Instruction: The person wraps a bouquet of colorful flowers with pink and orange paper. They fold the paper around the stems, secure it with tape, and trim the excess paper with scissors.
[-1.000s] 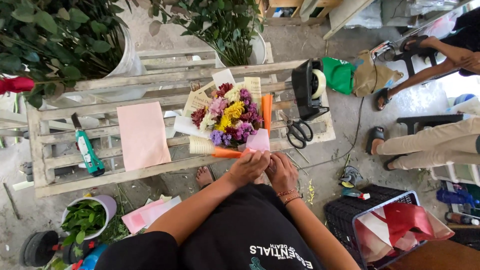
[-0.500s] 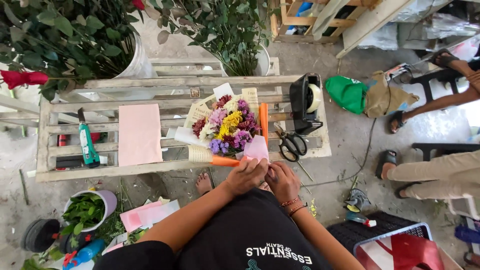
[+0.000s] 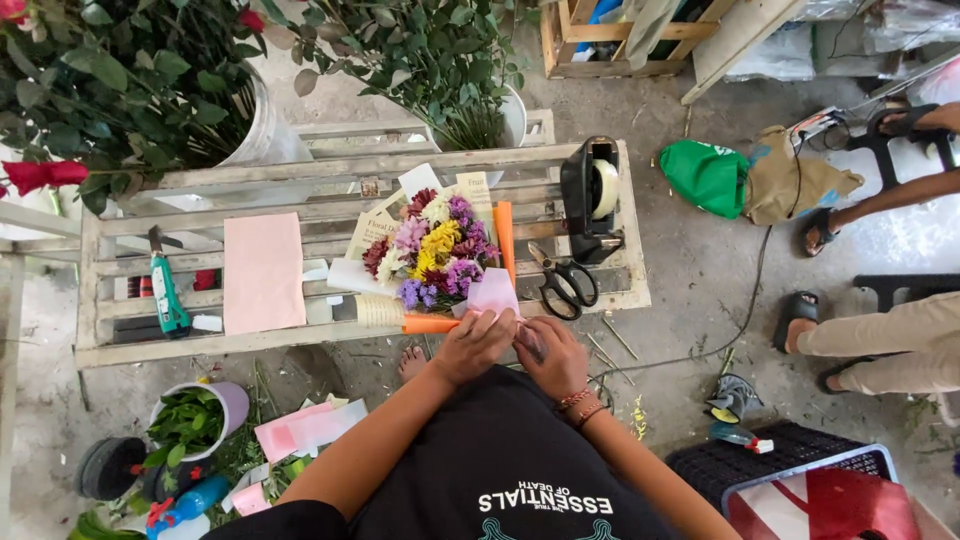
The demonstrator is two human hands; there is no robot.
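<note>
My left hand (image 3: 474,345) and right hand (image 3: 553,357) met side by side before my torso, fingers curled and pinching; both forearms angled inward, beaded bracelets circling my right wrist.

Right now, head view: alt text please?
Seen from above, a person's left hand and right hand pinch pale pink wrapping paper at a mixed flower bouquet on a slatted wooden bench, beside black scissors.

My hands fold pale pink paper (image 3: 494,293) beside a bouquet (image 3: 432,249) of yellow, purple, maroon and white flowers, edged orange. Left: pink sheet (image 3: 263,271). Right: black scissors (image 3: 562,281), green bag (image 3: 708,176).
</note>
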